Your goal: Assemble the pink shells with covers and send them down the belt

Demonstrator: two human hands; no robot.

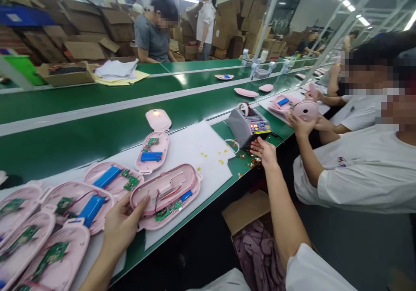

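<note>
My left hand (125, 217) grips the left end of a pink plastic shell (169, 185), thumb over its rim. This shell lies tilted over a second pink half, where a green circuit board (167, 211) and a small blue battery (186, 195) show. Red wires run inside it. Out to the right, my right hand (264, 151) is stretched out with fingers apart, just in front of a grey automatic tape dispenser (248, 124) with a lit display. I see nothing held in it.
Several pink shells (81, 202) with boards and blue batteries crowd the left. White foam sheet (201, 148) covers part of the green bench (136, 256). Tape scraps (251, 163) lie by the dispenser. Below stands a carton (247, 211) of pinkish parts. A co-worker's hands (302, 124) are at right.
</note>
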